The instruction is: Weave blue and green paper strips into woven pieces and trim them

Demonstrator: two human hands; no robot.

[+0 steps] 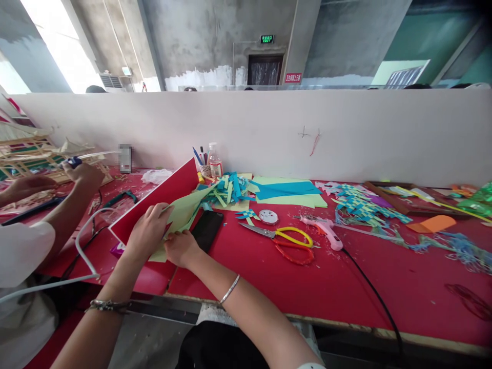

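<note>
My left hand (pixel 149 231) grips the upper left edge of pale green paper sheets (pixel 186 209), fingers closed over them. Lower down, my right hand (pixel 181 248) pinches the near edge of the same sheets. The paper is lifted and bent at a slant. Behind it leans a red board (pixel 161 192) with a white edge. A black flat object (pixel 207 230) lies just right of my right hand, partly covered. Scissors (pixel 284 240) with yellow and red handles rest farther right, blades spread, beside a pink glue gun (pixel 325 230).
A pile of blue and green paper strips (pixel 230 189) lies near a clear bottle (pixel 215 161). A woven strip piece (pixel 361 205) is to the right, with an orange paper piece (pixel 432 224). At left, a co-worker's hands (pixel 82 174) work by a wooden model (pixel 23 148). A white partition (pixel 253 128) stands behind.
</note>
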